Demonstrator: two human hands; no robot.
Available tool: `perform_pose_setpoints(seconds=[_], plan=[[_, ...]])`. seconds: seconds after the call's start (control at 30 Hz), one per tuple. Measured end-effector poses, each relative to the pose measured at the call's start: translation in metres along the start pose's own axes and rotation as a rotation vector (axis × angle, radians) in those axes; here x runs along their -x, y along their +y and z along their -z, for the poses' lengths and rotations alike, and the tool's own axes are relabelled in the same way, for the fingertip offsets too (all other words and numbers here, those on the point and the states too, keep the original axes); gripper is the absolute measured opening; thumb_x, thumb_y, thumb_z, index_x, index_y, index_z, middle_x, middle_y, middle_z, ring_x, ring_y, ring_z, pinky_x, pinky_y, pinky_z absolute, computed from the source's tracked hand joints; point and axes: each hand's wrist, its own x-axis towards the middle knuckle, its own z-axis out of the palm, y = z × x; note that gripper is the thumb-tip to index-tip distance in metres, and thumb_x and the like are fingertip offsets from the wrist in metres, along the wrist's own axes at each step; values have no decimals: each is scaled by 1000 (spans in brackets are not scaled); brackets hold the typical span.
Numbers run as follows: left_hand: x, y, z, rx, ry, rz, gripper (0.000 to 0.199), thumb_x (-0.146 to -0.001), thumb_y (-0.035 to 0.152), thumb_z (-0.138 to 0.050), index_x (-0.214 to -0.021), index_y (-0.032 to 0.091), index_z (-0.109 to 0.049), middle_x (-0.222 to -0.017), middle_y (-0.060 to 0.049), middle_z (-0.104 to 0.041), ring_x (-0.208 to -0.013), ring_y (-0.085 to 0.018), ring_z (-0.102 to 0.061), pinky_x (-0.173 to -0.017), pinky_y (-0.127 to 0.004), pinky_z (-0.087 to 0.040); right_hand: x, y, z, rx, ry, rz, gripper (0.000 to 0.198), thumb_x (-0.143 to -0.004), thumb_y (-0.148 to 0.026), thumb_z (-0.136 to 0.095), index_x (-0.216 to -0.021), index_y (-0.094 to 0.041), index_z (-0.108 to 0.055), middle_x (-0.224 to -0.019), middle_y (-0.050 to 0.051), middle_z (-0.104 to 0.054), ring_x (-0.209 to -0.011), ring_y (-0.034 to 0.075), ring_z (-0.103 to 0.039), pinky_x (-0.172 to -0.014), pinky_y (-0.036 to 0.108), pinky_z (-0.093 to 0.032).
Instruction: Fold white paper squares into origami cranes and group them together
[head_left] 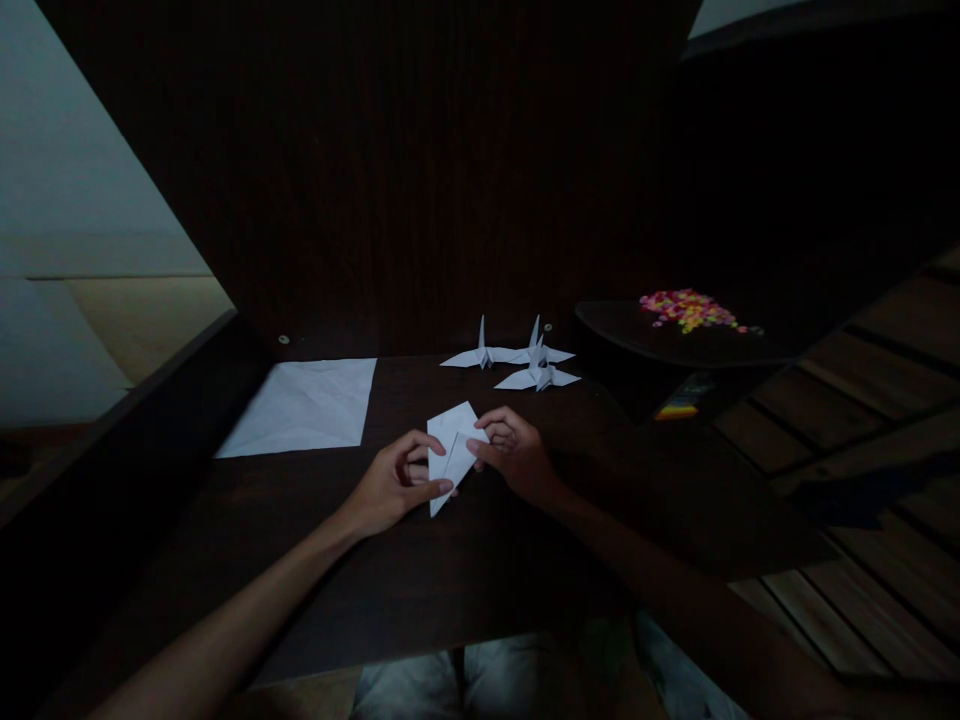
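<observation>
A partly folded piece of white paper [453, 440] is held up between both hands, above the dark wooden desk [337, 580]. It has a kite-like outline, with a slit or fold line down its middle and a point toward me. My left hand [405, 475] pinches its left and lower edge, thumb on top near the bottom tip. On the right edge, my right hand [517, 450] grips the paper with thumb in front and fingers curled behind. Several fingertips are hidden behind the paper.
Behind the hands stand three folded white paper cranes [484, 356]. To the left lies a flat, creased white sheet [307, 405]. At the right, a dark curved shelf [615, 325] bears a heap of small colourful pieces [690, 310]. A dark panel [450, 180] rises at the back.
</observation>
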Motion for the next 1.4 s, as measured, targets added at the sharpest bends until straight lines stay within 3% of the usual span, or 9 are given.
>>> perform_pose_setpoints(seconds=[0.3,0.43,0.53,0.83,1.0,1.07,1.17,1.27,1.4], plan=[[2,1,4,-34,-117,91,58,-65,20,-78,-117,13,-53,-76,-3,-70,-65,-14,-66,-63,-25,-51,0,-4,1,59,11,26,16,-74,-29,-67,-82,-17,-61,-57,-3,-60,-47,12,-60,-48,23,-46],[1,-2,2,28,-89,56,68,-62,15,-80,-124,13,-50,-82,-6,-72,-72,-16,-68,-69,-28,-53,-1,-2,-3,-73,59,-29,53,-69,-27,-72,-116,-21,-46,-66,-7,-59,-46,11,-60,-45,22,-50],[0,-3,1,42,-57,34,74,-61,12,-80,-127,13,-46,-85,-7,-72,-76,-17,-68,-71,-29,-53,0,0,-6,-120,6,-67,67,-65,-26,-75,-121,-23,-38,-69,-8,-57,-48,12,-62,-45,24,-54],[0,-7,3,10,-60,38,75,-62,12,-79,-129,12,-45,-81,-5,-71,-75,-16,-68,-73,-29,-53,4,-6,-7,-60,-8,-44,45,-67,-24,-73,-106,-19,-50,-57,-8,-57,-45,14,-63,-41,22,-52],[2,-6,5,-15,-78,49,78,-62,15,-80,-131,13,-45,-82,-6,-71,-76,-17,-67,-73,-31,-52,0,-6,-5,-91,9,-82,56,-70,-29,-70,-117,-18,-41,-51,-10,-58,-39,14,-61,-37,21,-50],[3,-3,5,-48,-77,58,71,-65,19,-79,-130,13,-48,-77,-4,-70,-69,-15,-66,-67,-28,-51,-2,-5,-4,-105,0,-147,59,-69,-32,-70,-118,-17,-41,-52,-8,-60,-40,15,-62,-38,22,-51],[2,2,4,-139,-48,30,44,-74,27,-71,-114,12,-61,-63,1,-65,-59,-11,-60,-57,-22,-46,-4,-2,-1,-102,-82,-246,52,-67,-35,-72,-110,-13,-51,-57,-2,-66,-42,16,-63,-39,24,-51],[0,4,2,-131,13,-60,26,-78,29,-68,-98,13,-65,-67,0,-64,-62,-11,-59,-58,-21,-46,-4,0,0,-96,-117,-249,46,-65,-35,-74,-102,-13,-57,-60,0,-68,-42,16,-62,-38,24,-50],[-4,2,1,19,84,-106,41,-75,28,-71,-110,18,-51,-75,0,-66,-63,-12,-62,-57,-21,-48,-2,-2,-2,-91,-128,-214,37,-66,-36,-73,-92,-13,-63,-58,0,-68,-40,14,-61,-37,23,-49]])
